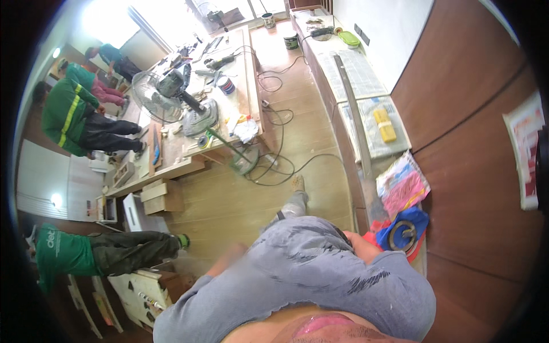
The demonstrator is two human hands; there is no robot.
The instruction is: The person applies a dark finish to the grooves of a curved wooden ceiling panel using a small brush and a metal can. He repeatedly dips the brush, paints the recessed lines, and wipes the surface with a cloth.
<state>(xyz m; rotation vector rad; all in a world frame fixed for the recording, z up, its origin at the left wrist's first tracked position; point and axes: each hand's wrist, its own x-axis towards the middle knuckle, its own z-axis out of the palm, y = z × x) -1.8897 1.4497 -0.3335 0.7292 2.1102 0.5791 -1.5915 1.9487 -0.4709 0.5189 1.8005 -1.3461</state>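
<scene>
Our left hand (227,259) is a blur left of our grey shirt (309,257), lower centre; our right hand (360,246) is at the waist. Can't tell what the fingers are doing on either. Nearest our right hand, lower right of the frame, there's a round thing (404,234) on blue-and-red wrapping (420,219). Farther up, a yellow bundle (384,126). Upper left, a fan (157,97) on the tabletop (243,77).

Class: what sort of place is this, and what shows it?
Probably a woodworking shop or a room being fitted out: a long wooden workbench cluttered with materials, a dark handheld power tool lying on it, and beside it a person in a green, yellow-striped jacket.
</scene>
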